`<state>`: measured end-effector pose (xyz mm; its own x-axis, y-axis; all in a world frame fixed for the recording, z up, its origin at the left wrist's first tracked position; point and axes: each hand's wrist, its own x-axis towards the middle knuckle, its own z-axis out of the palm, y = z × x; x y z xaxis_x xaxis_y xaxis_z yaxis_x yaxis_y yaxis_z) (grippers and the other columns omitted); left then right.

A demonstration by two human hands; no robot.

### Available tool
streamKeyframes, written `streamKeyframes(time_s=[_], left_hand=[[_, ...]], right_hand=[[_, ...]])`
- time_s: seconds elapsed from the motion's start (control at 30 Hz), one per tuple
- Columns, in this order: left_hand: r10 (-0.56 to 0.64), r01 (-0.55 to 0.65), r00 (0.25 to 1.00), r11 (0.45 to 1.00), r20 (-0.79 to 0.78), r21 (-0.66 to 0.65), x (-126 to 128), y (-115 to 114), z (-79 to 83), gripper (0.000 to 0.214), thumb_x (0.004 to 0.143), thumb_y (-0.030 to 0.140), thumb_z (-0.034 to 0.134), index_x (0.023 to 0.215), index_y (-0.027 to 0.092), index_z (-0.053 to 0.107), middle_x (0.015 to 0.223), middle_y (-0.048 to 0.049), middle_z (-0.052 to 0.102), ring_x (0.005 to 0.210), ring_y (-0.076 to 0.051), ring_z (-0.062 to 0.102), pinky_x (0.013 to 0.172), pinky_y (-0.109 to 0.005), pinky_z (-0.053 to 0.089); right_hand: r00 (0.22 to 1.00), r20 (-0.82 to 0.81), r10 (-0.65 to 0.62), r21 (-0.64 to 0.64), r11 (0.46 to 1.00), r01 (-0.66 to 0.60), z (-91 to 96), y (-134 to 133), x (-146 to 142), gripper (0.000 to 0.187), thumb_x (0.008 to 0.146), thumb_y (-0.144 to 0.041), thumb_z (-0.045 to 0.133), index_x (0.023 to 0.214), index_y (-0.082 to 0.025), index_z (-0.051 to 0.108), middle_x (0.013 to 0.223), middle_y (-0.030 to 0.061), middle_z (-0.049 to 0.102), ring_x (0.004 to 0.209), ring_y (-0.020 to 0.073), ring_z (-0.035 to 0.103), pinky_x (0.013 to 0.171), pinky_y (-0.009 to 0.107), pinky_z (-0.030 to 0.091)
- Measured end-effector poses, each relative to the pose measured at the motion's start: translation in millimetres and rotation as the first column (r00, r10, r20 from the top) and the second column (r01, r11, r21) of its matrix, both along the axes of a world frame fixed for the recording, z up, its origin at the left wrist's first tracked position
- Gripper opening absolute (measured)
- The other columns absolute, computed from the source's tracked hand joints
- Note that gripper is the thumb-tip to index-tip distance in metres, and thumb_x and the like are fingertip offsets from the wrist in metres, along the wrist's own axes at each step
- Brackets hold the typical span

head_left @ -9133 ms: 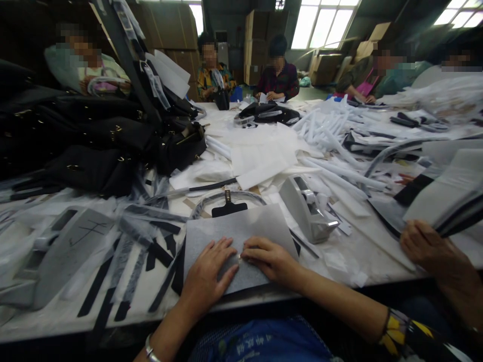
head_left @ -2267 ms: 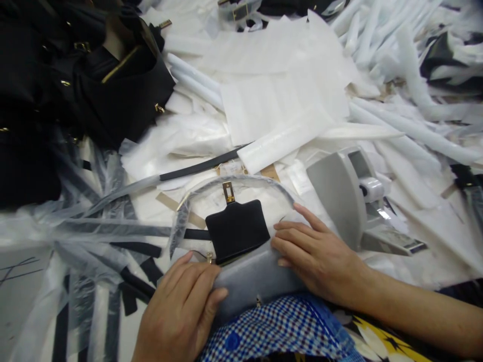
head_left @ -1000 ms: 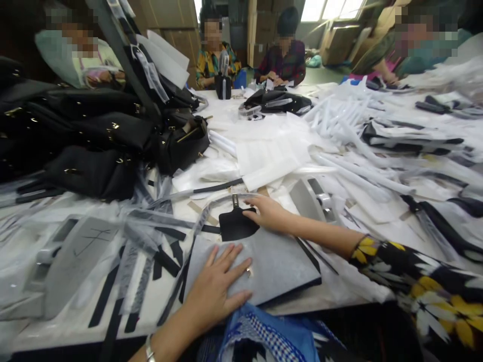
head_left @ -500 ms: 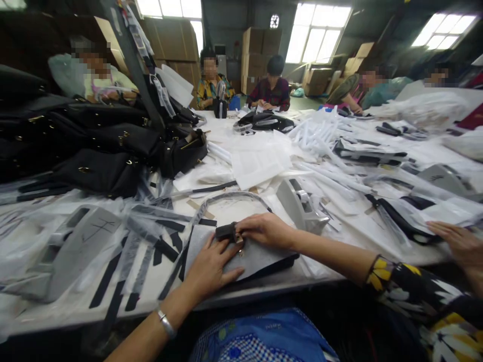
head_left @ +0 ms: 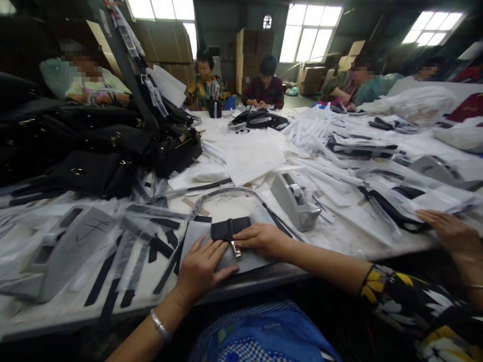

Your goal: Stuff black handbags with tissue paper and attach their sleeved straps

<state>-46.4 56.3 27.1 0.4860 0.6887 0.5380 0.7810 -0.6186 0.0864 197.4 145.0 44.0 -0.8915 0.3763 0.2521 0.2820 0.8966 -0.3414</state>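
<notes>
A black handbag [head_left: 277,217] lies at the table's near edge, with a grey-white sheet [head_left: 222,260] over its front. On the sheet rests a black flap [head_left: 221,230] with a narrow strap ending in a shiny metal clasp [head_left: 236,249]. My left hand [head_left: 199,264] is laid flat on the sheet, fingers spread, fingertips close to the flap. From the right, my right hand [head_left: 264,240] has its fingers together on the strap beside the clasp; its thumb is mostly hidden. The plastic-wrapped handle [head_left: 222,191] arches behind the bag.
Grey tape dispensers stand left [head_left: 77,246] and right [head_left: 296,201]. Black bags [head_left: 94,173] are piled at left, near scattered wrapped straps [head_left: 138,266]. A neighbour's hand [head_left: 449,231] touches another black bag [head_left: 396,213]. Several people sit across the paper-strewn table.
The black flap, bunched up under my right fingers before, now lies spread out, its clasp showing nearer to me. My left hand stays on the sheet. The view has shifted slightly.
</notes>
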Motion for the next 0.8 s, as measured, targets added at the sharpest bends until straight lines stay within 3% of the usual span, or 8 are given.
streamKeyframes(time_s=[0.1, 0.17, 0.27, 0.6, 0.8], left_hand=[[-0.06, 0.061, 0.998, 0.991, -0.012, 0.12, 1, -5, 1.0, 0.041, 0.09, 0.032, 0.068, 0.127, 0.015, 0.061, 0.105, -0.0079, 0.074, 0.096, -0.021, 0.07, 0.094, -0.035, 0.053], [-0.138, 0.14, 0.99, 0.981, -0.021, 0.132, 1, -6, 1.7, 0.04, 0.092, 0.023, 0.066, 0.131, 0.016, 0.058, 0.107, -0.007, 0.074, 0.098, -0.019, 0.069, 0.092, -0.031, 0.054], [-0.2, 0.202, 0.979, 0.976, -0.031, 0.079, 2, -4, 1.3, 0.038, 0.094, 0.019, 0.061, 0.132, 0.017, 0.057, 0.114, -0.0077, 0.072, 0.104, -0.019, 0.067, 0.093, -0.031, 0.055], [-0.225, 0.226, 0.973, 0.974, 0.05, -0.018, 2, -1, -6.3, 0.034, 0.094, 0.02, 0.062, 0.128, 0.017, 0.061, 0.115, -0.0089, 0.072, 0.106, -0.019, 0.068, 0.093, -0.033, 0.058], [-0.243, 0.247, 0.96, 0.969, 0.141, -0.01, 1, -3, -8.4, 0.029, 0.093, 0.018, 0.063, 0.122, 0.015, 0.064, 0.112, -0.0095, 0.073, 0.102, -0.019, 0.07, 0.09, -0.031, 0.06]], right_hand=[[1.0, 0.014, -0.01, 0.047, 0.999, 0.01, -1.7, -2, 0, 0.029, 0.099, -0.021, 0.054, 0.123, -0.023, 0.07, 0.13, 0.0065, 0.067, 0.115, 0.0195, 0.066, 0.096, 0.033, 0.052], [1.0, 0.015, -0.011, 0.068, 0.998, 0.009, -3.3, -3, -1, 0.028, 0.099, -0.023, 0.054, 0.122, -0.023, 0.07, 0.129, 0.0073, 0.068, 0.114, 0.0191, 0.066, 0.095, 0.033, 0.052], [1.0, 0.025, -0.002, 0.097, 0.995, -0.001, -5.6, -3, -1, 0.029, 0.099, -0.024, 0.053, 0.123, -0.021, 0.07, 0.128, 0.0077, 0.068, 0.113, 0.0202, 0.066, 0.093, 0.035, 0.053], [0.99, 0.141, -0.018, 0.093, 0.996, 0.004, 2.1, -7, -2, 0.035, 0.098, -0.021, 0.054, 0.133, -0.021, 0.062, 0.134, 0.0096, 0.064, 0.117, 0.0203, 0.063, 0.096, 0.036, 0.051], [0.986, 0.165, 0.005, 0.121, 0.992, -0.026, 9.3, -7, -2, 0.037, 0.099, -0.021, 0.05, 0.134, -0.02, 0.059, 0.137, 0.0109, 0.061, 0.119, 0.0218, 0.061, 0.096, 0.037, 0.05]])
